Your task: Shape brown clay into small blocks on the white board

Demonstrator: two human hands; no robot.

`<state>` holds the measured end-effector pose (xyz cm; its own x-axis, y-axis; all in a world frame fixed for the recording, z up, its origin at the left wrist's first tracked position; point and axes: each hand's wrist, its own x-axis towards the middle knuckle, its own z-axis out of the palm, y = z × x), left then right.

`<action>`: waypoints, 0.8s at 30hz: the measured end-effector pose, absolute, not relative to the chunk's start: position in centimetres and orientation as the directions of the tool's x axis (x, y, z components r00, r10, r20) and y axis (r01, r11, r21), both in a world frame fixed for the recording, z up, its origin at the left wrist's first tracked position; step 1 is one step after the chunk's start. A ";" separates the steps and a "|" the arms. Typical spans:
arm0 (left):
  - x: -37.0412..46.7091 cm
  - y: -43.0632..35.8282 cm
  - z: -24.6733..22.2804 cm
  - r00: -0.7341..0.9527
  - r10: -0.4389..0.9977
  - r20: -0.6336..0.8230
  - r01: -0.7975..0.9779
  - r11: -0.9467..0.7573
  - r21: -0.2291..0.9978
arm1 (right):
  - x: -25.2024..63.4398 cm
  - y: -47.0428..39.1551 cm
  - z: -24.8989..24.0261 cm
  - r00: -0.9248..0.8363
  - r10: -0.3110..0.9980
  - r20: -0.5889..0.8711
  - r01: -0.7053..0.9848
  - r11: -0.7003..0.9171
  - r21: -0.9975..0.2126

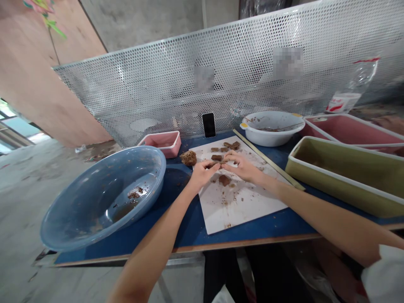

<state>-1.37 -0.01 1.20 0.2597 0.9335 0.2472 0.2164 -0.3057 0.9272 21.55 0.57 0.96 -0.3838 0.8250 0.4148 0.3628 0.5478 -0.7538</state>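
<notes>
Over a white board (252, 206), my left hand (201, 175) and my right hand (242, 167) meet with fingers closed on a brown clay piece (218, 164). Both thumbs press against its near side, and the fingers partly hide it. Just beyond them lies a small brown block (216, 158), with several similar clay pieces (232, 145) farther back on the board. A reddish-brown flat bit (224, 180) rests nearer to me among scattered crumbs. Left of my hands, a rough clay lump (188, 158) sits at the board's edge.
A large blue basin (75, 202) with murky residue stands left. Behind are a small pink tub (172, 145), a phone (208, 125) and a white basin (271, 136). A pale stick (271, 162) borders the board; green (334, 185) and pink (362, 128) troughs stand right.
</notes>
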 end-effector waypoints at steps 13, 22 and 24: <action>-1.6 -0.2 1.8 0.221 0.946 0.238 0.237 -0.289 0.928 | 21.8 0.9 0.7 -0.314 0.851 0.420 0.356 0.516 -0.779; -1.4 -0.4 2.0 0.236 0.919 0.316 0.283 -0.376 0.882 | 21.7 0.9 0.7 -0.329 0.837 0.438 0.421 0.545 -0.726; -1.3 -0.4 1.9 0.225 0.922 0.314 0.277 -0.369 0.887 | 21.8 1.1 0.6 -0.338 0.827 0.450 0.434 0.561 -0.705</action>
